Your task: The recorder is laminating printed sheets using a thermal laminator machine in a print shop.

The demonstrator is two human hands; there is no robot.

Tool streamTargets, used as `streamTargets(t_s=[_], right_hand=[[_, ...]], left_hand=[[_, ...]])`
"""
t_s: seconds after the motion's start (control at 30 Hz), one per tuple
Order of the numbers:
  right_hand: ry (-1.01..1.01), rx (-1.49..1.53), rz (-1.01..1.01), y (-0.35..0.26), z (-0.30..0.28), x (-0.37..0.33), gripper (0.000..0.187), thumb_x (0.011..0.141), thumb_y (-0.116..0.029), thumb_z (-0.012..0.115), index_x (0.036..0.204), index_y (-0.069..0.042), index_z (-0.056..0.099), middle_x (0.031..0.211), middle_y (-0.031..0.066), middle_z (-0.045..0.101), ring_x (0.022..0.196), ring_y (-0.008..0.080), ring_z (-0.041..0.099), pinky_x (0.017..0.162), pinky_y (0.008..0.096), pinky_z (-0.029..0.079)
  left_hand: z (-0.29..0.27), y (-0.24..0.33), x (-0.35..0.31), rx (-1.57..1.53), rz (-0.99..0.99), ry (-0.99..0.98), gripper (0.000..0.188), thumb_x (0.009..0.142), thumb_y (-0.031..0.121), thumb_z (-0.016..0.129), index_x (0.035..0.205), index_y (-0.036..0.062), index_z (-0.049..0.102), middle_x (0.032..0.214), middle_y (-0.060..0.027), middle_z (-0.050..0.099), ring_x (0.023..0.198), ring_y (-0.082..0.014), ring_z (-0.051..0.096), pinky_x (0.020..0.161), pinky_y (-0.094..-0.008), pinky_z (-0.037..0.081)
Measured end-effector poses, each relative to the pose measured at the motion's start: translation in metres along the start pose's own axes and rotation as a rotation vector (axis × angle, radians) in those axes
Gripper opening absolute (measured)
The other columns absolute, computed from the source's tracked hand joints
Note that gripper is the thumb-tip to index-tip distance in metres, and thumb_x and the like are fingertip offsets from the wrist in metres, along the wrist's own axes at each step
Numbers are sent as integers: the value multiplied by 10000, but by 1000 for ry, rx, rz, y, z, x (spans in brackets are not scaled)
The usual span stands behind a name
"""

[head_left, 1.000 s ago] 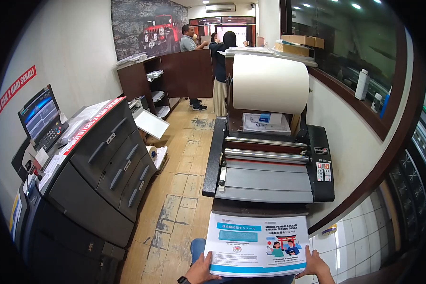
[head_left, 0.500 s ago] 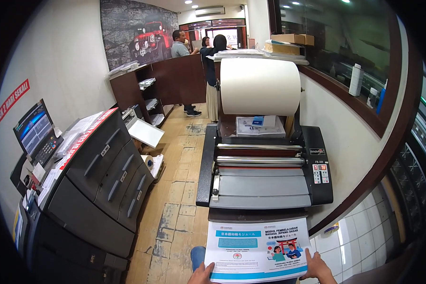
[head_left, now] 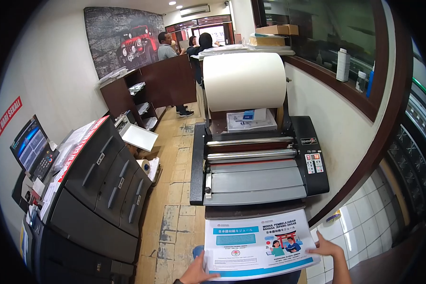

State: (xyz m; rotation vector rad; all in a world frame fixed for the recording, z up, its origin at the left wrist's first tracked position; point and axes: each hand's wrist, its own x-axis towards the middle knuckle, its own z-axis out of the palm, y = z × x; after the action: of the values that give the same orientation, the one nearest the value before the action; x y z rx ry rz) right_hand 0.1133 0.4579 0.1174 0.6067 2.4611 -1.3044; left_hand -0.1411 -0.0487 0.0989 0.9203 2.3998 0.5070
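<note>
A stack of printed sheets (head_left: 260, 246) lies low in front of me, white with blue bands and a drawing of two figures on its right half. My left hand (head_left: 197, 271) is at its near left corner, one finger up along the left edge and the thumb stretched along the near edge. At the right edge, my right hand (head_left: 330, 250) has its fingers spread, one tip touching the top sheet and another raised outside the edge. Both hands are open against the stack, gripping nothing visibly. Some fingers are hidden beneath or behind the sheets.
Just beyond the stack stands a roll laminator (head_left: 255, 184) with a big white roll (head_left: 244, 81) above it. A dark grey printer (head_left: 94, 184) with a tilted screen (head_left: 31, 144) fills the left. Several people stand near a brown shelf counter (head_left: 165, 80) at the back.
My right hand has loosened and spread its fingers at the right edge. The left hand's fingers have spread around the near left corner. The view has shifted slightly to the right.
</note>
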Motion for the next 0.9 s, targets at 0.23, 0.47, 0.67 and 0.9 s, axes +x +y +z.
streamTargets(t_s=[0.23,0.47,0.67,0.9], right_hand=[[220,1185,276,68,-4,76,1117,921,-644,617,1583,75,76,1486,289,431,1366,375,448,1145,517,327],[70,712,181,16,13,95,795,1039,-617,389,1532,7,377,1490,185,512,1405,292,437,1158,433,329],[255,715,230,6,27,103,744,1046,-585,408,1520,-11,409,1460,179,545,1359,312,492,1144,401,361],[180,689,346,37,19,120,637,1057,-472,479,1433,41,507,1360,190,619,1226,297,605,1040,398,467]], left_hand=[[15,-82,126,-1598,-440,379,937,996,695,419,1580,-12,227,1501,-196,476,1391,-308,416,1181,-407,302],[23,-44,157,-1461,-264,-103,782,1023,660,390,1489,34,448,1427,-152,579,1303,-290,553,1126,-404,405],[77,-93,175,-1066,-159,308,775,1033,604,433,1485,-25,449,1392,-155,601,1223,-259,605,1050,-365,475],[29,-52,172,-1211,-265,78,572,1052,432,523,1390,-28,534,1286,-149,659,1114,-234,651,959,-342,525]])
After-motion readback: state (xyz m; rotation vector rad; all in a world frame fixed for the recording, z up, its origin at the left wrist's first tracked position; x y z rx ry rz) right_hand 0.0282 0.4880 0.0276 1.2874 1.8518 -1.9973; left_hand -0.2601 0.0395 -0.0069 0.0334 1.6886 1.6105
